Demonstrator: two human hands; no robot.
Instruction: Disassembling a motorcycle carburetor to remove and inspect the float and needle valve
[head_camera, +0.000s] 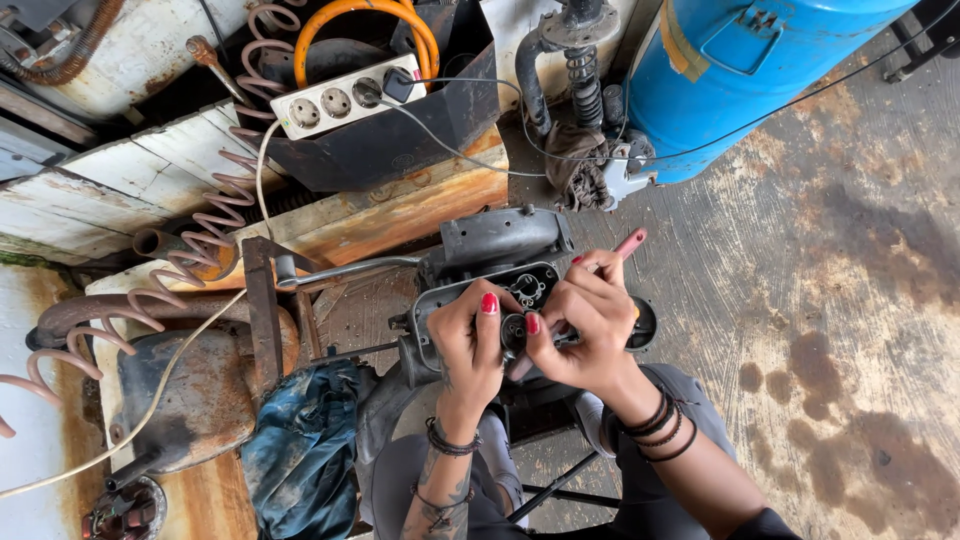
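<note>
A grey metal engine housing (500, 245) with an open cavity full of small parts sits clamped in front of me. My left hand (466, 340) grips its near rim, thumb pressed beside a small round black part (513, 331). My right hand (590, 320) holds a screwdriver with a pink handle (630, 243) and also pinches at that round part. Both wrists wear dark bracelets. The tool's tip is hidden behind my fingers.
A rusty workbench (400, 205) holds a white power strip (345, 95), an orange hose (365, 15) and a coiled pink air hose (215, 225). A blue cloth (300, 450) lies lower left. A blue tank (740, 70) stands on the stained concrete floor (850, 300).
</note>
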